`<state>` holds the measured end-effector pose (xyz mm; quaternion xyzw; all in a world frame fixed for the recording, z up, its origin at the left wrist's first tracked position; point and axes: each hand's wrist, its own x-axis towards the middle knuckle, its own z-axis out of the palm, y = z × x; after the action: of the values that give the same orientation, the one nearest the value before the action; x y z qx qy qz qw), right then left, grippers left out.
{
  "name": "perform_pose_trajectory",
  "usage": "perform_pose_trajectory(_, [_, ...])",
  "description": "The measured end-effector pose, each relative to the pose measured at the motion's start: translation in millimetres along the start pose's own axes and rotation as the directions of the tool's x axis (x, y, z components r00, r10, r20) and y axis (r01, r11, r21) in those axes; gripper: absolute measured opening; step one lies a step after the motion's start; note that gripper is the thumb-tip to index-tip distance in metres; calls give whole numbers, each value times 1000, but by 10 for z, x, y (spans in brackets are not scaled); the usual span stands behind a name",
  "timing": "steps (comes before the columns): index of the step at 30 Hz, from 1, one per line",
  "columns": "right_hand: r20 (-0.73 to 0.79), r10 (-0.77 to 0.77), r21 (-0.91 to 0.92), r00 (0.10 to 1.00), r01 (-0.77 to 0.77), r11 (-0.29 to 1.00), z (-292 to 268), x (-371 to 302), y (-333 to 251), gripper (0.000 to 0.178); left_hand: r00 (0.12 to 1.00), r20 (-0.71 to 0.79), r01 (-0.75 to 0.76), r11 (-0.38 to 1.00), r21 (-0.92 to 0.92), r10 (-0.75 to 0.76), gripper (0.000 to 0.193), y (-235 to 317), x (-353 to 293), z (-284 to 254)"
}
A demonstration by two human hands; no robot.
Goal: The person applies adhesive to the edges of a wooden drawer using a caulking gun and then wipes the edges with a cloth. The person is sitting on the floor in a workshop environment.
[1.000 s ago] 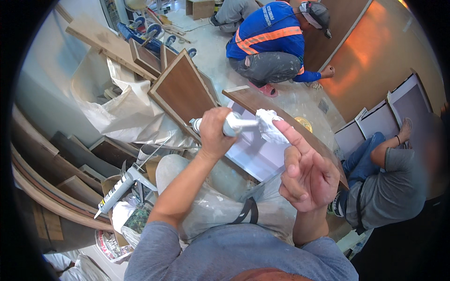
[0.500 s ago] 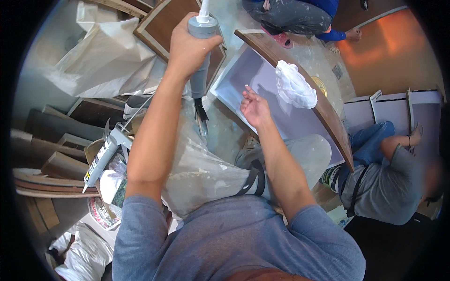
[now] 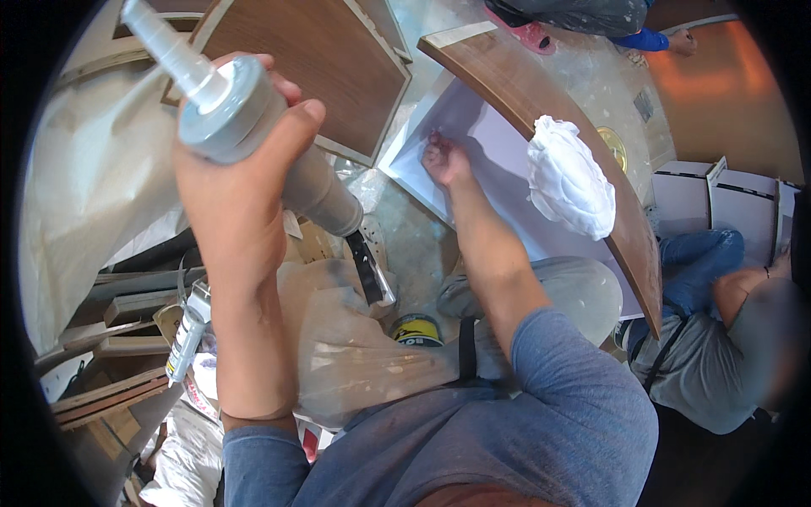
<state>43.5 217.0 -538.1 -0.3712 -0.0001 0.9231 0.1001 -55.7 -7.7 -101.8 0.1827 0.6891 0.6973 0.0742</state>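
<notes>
Caulking gun swung leftward, gripped in left hand; right hand well apart rightward, curled inside box, hold unclear

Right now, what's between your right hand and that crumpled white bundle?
In the head view, only the pale inside of the wood-edged box, bare but for shadow, shows between the right hand and crumpled white bundle.

Cannot see the section of the sealant gun behind the left hand. Cannot confirm contact between the right hand and the pale box. Cannot view the lower part of the tin, covered by the trousers. Cannot see the head of the far worker, cut off by the top edge. Cannot make out the blurred head of the seated worker.
</notes>
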Motion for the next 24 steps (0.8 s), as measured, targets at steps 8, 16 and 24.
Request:
perform_pose_trajectory(8, [74, 35, 128, 997, -44, 991, 24, 180, -69, 28, 998, 62, -5, 989, 150, -4, 49, -76, 15, 30])
perform_pose_trajectory(16, [-13, -23, 328, 1000, 26, 944, 243, 173, -148, 19, 997, 80, -10, 988, 152, -2, 50, -92, 8, 4])
perform_pose_trajectory(24, [-33, -161, 268, 986, 163, 950, 366, 234, -298, 18, 986, 120, -147, 938, 315, 115, 43, -201, 27, -143])
